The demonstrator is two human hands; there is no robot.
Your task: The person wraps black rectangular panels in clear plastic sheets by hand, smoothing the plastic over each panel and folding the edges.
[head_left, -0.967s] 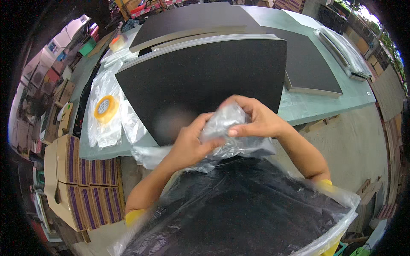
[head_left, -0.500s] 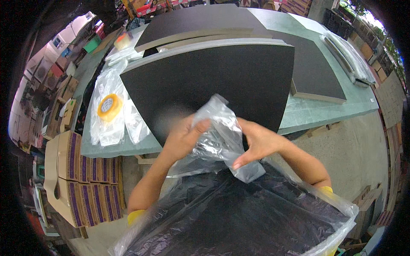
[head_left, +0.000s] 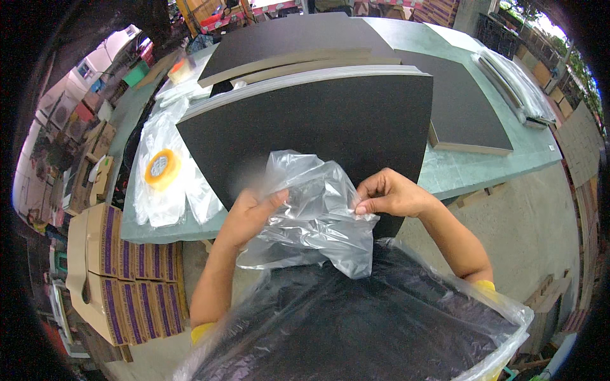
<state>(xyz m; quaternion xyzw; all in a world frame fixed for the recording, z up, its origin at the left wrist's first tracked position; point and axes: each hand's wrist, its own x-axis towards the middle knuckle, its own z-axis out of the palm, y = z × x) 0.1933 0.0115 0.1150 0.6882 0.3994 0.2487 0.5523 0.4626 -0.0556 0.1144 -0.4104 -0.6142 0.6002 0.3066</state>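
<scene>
A crumpled end of clear plastic bag (head_left: 318, 219) is bunched between my hands. My left hand (head_left: 249, 219) is closed on its left side, thumb on top, with the fingers partly behind the film and smeared by motion. At its right edge, my right hand (head_left: 395, 195) pinches the film between thumb and fingers. Close to me lies a dark flat panel (head_left: 356, 324) covered by clear plastic that runs up to the bunched end. Behind my hands, a stack of black panels (head_left: 318, 120) leans tilted on the table's near edge.
The pale green table (head_left: 467, 174) carries more black panels (head_left: 470, 105), wrapped panels (head_left: 515, 89) at right, and plastic bags (head_left: 162, 203) with a yellow tape roll (head_left: 162, 169) at left. Cardboard cartons (head_left: 136, 273) are stacked on the floor at lower left.
The bunched plastic has been spread wider. My right hand has gone from open fingers to a pinch on the film's edge; my left hand has shifted slightly left and down.
</scene>
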